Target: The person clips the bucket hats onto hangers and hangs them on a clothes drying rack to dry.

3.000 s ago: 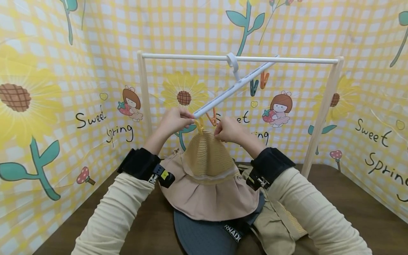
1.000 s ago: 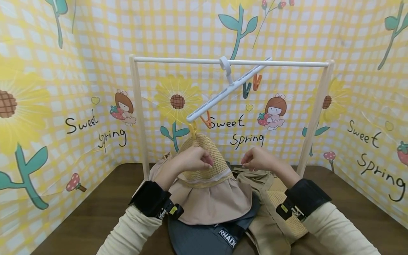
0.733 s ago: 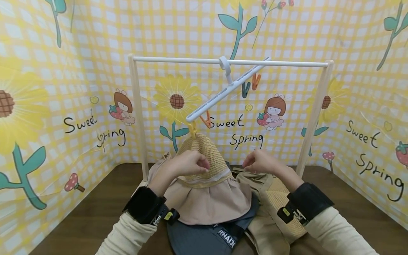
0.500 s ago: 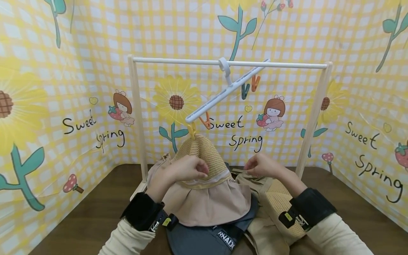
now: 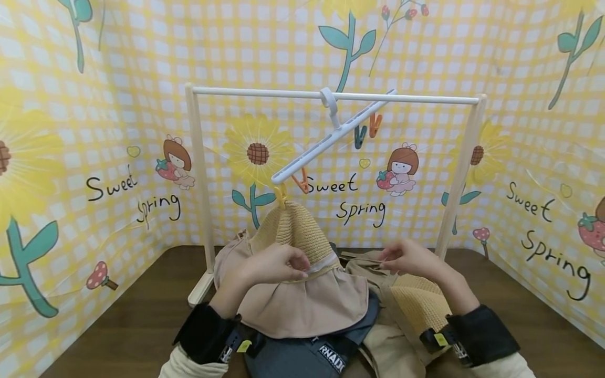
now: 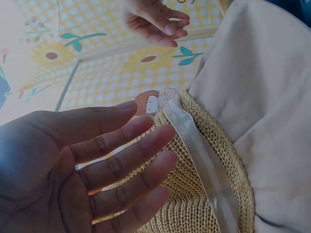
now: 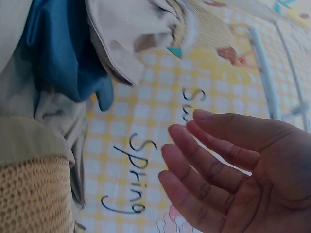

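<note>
A sun hat [image 5: 309, 226] with a woven straw crown and a pinkish fabric brim is clipped at its top by a yellow clip [image 5: 282, 195]. That clip hangs from the low left end of a tilted white hanger [image 5: 331, 137]. My left hand [image 5: 271, 268] hovers in front of the crown, its fingers relaxed and apart, holding nothing. In the left wrist view its palm [image 6: 53, 179] faces the straw and the pale band. To the right, my right hand [image 5: 416, 261] floats with loose fingers above a khaki hat [image 5: 418, 302] with a straw crown.
A wooden rack [image 5: 200, 173] with a white rod [image 5: 255, 93] carries the hanger. Orange clips [image 5: 375, 126] and a green clip [image 5: 361, 137] also hang from it. A dark grey cap [image 5: 288, 359] lies under the sun hat on the brown table [image 5: 127, 315].
Three seconds ago my left hand was at the hanger's low end and my right at the crown. Both have let go and come down, drifting apart; the hat stays on the yellow clip.
</note>
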`<state>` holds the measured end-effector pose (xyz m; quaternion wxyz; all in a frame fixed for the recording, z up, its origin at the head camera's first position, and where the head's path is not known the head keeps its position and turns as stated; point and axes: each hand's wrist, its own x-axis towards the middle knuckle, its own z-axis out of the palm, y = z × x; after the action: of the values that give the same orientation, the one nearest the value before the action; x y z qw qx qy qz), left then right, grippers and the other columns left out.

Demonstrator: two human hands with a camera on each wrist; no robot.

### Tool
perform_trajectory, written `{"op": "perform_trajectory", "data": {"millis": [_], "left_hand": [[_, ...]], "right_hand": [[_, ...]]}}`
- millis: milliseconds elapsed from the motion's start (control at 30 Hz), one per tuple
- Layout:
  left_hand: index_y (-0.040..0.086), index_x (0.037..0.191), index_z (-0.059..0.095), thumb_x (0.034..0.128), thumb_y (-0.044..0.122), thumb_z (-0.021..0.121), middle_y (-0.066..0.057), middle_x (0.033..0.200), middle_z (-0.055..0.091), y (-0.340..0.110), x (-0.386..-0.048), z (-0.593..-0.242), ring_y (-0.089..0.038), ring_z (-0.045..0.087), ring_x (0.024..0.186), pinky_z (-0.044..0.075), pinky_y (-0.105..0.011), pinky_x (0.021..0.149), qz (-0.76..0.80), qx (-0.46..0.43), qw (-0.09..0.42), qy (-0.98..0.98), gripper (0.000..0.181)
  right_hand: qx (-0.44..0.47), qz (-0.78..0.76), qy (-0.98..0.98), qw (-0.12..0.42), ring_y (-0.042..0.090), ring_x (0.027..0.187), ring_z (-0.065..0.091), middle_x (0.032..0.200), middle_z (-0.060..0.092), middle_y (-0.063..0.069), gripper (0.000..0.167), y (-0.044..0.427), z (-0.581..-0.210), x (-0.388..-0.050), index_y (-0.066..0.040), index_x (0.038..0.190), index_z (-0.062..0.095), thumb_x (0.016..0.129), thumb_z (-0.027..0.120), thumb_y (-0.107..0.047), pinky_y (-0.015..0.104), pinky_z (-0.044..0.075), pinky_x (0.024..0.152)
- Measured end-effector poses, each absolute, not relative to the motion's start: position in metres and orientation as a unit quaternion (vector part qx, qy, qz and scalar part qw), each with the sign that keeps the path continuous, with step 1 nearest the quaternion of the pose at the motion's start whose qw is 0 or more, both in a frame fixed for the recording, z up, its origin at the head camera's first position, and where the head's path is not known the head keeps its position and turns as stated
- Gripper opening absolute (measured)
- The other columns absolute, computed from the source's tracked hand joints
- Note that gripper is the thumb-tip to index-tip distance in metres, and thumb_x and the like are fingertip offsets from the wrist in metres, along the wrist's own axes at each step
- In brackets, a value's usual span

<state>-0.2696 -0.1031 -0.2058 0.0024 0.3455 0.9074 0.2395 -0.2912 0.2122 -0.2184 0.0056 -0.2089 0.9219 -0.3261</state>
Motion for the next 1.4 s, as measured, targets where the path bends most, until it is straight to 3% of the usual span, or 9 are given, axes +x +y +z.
{"op": "perform_trajectory", "data": {"millis": [233, 500, 1400], "left_hand": [[0.005, 0.104, 0.067, 0.0883, 0.016, 0.064, -0.004, 0.091, 0.069, -0.101, -0.267, -0.209, -0.008, 0.061, 0.078, 0.048, -0.020, 0.064, 0.250, 0.345, 0.025, 0.904, 0.020], [0.006, 0.105, 0.067, 0.0888, 0.017, 0.063, -0.004, 0.092, 0.068, -0.102, -0.267, -0.212, -0.010, 0.061, 0.080, 0.049, -0.022, 0.066, 0.249, 0.344, 0.020, 0.905, 0.020], [0.004, 0.109, 0.066, 0.0897, 0.018, 0.062, -0.009, 0.104, 0.069, -0.110, -0.257, -0.202, -0.017, 0.064, 0.093, 0.050, -0.024, 0.077, 0.232, 0.368, -0.005, 0.901, 0.024]], "right_hand": [[-0.197, -0.355, 0.914, 0.002, 0.022, 0.075, 0.067, 0.092, 0.070, 0.021, 0.028, 0.240, -0.230, -0.288, 0.011, 0.107, 0.062, 0.089, 0.060, -0.009, 0.034, 0.056, 0.067], [-0.178, -0.347, 0.921, 0.001, 0.019, 0.073, 0.066, 0.090, 0.071, 0.017, 0.027, 0.246, -0.236, -0.288, 0.007, 0.107, 0.065, 0.088, 0.062, -0.013, 0.033, 0.055, 0.065], [-0.109, -0.308, 0.944, 0.043, 0.020, 0.071, 0.066, 0.085, 0.070, 0.012, 0.028, 0.295, -0.247, -0.284, 0.011, 0.107, 0.061, 0.089, 0.058, -0.010, 0.035, 0.055, 0.062]]}}
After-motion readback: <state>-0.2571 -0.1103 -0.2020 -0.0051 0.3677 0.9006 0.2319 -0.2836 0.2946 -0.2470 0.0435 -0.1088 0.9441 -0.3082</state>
